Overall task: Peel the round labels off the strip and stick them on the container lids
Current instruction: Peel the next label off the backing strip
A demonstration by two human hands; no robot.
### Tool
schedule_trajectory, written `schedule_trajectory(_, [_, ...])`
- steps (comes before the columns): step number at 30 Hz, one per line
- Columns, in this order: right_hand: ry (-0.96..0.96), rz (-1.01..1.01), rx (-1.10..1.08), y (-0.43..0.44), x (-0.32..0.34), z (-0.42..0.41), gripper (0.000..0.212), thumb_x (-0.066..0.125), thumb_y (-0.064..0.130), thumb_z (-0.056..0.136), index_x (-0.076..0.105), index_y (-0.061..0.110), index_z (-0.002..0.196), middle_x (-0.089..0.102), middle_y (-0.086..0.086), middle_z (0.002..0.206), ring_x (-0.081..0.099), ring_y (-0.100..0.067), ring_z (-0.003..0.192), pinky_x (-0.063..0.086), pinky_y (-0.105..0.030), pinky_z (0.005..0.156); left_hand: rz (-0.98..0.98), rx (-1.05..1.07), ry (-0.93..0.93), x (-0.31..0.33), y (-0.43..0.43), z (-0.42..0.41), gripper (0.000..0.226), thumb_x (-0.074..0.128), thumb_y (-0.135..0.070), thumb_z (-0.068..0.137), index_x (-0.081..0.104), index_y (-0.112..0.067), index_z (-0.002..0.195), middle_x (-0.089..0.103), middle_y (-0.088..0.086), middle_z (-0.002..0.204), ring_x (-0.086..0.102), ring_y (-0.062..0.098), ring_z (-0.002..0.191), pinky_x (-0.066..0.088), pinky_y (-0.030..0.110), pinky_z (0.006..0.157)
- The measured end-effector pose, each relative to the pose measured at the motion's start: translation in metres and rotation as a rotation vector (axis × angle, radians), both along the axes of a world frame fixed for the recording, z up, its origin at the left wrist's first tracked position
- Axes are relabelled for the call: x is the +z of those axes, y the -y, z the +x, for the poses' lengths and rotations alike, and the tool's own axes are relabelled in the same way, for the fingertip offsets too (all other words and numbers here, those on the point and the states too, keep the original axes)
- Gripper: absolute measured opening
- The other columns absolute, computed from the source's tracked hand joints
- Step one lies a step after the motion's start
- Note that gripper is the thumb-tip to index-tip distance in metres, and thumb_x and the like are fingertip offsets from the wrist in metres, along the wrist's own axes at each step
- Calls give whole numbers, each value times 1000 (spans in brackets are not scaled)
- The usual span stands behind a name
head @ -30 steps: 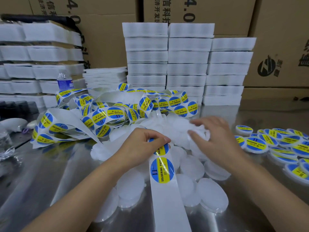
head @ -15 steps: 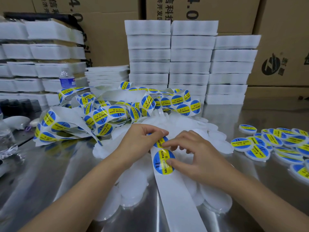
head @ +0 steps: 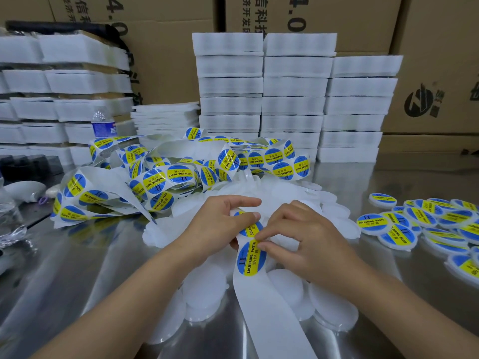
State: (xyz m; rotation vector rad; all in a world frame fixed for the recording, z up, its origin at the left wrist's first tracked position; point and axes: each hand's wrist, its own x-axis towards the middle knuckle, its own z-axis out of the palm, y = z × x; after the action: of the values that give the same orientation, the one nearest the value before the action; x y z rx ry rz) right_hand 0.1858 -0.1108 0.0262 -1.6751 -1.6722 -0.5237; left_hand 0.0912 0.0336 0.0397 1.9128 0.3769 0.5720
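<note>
Grips white paper backing strip [head: 261,307] in curled left-hand fingers [head: 247,216], steadying blue-and-yellow round label [head: 250,261] for right-hand fingers [head: 268,233] pinching its twelve o'clock edge, presumably for peeling.

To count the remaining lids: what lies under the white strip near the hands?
Blank white lids lie under the strip, showing on both its sides. How many the strip, left hand and right hand hide cannot be seen.

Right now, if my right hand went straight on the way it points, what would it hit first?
The label strip. Your right hand points toward your left, fingertips at the edge of a round label; the left hand holding the strip likely comes next; depth is unclear.
</note>
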Motion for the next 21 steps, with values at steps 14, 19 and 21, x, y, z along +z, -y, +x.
schedule_trajectory(14, [-498, -149, 106, 8, 17, -2, 14, 73, 13, 72, 66, 24, 66, 55, 9, 72, 49, -6, 69, 41, -20, 65, -118, -9, 28, 1, -5, 1, 20, 57, -13, 92, 69, -29, 92, 75, -9, 80, 70, 7, 68, 52, 19, 50])
schedule_trajectory(19, [-726, -99, 168, 7, 19, 2, 33, 54, 35, 79, 59, 20, 49, 51, 0, 66, 49, -18, 66, 38, -24, 68, -116, 4, 32, 1, -7, 1, 19, 58, -13, 91, 70, -28, 92, 76, -9, 83, 70, 7, 72, 54, 25, 56])
schedule_trajectory(21, [-748, -85, 160, 6, 19, 3, 43, 49, 49, 77, 56, 19, 46, 50, -2, 64, 48, -12, 63, 38, -19, 68, -119, 4, 37, 1, -8, 1, 20, 57, -13, 91, 70, -28, 91, 76, -9, 82, 70, 7, 71, 54, 25, 56])
